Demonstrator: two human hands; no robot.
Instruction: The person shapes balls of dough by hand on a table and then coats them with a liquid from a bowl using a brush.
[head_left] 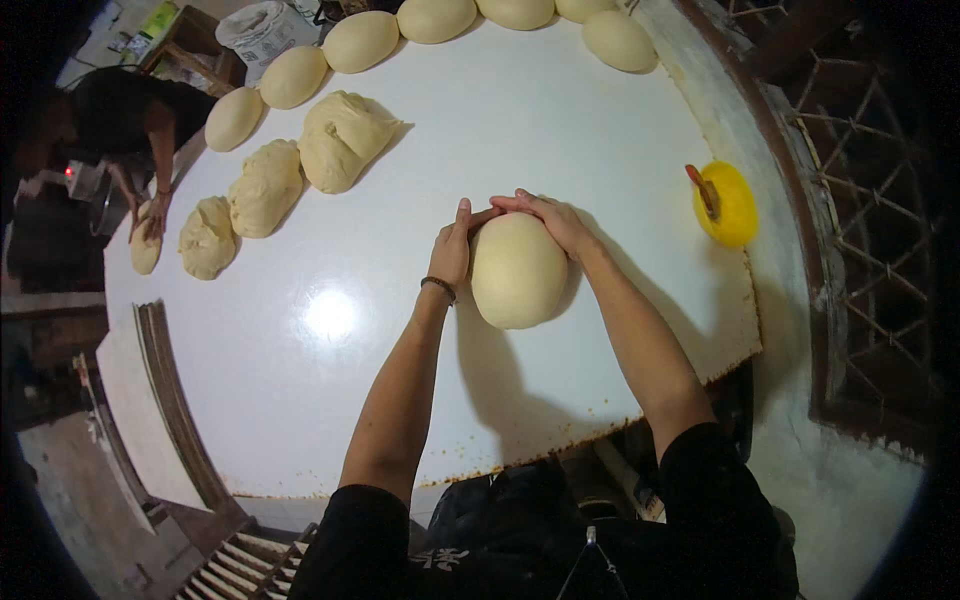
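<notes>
While the left hand (455,250) and right hand (560,224) loosely cup the far side of the smooth dough ball (518,278) on the white tabletop (340,400), uneven pressure could leave it lopsided

The middle of the tabletop (380,270) is blocked by a dough ball (518,275), with the fingers (530,203) around its far side. Its near side is open between the forearms (393,400). A broad free stretch lies to the left, up to three rough lumps (344,145); beyond them, smooth balls (361,42) crowd the far edge. Rightward, the way runs free to a yellow bowl (738,215) (its handle (704,192) juts over the rim) near the wall (820,450).
</notes>
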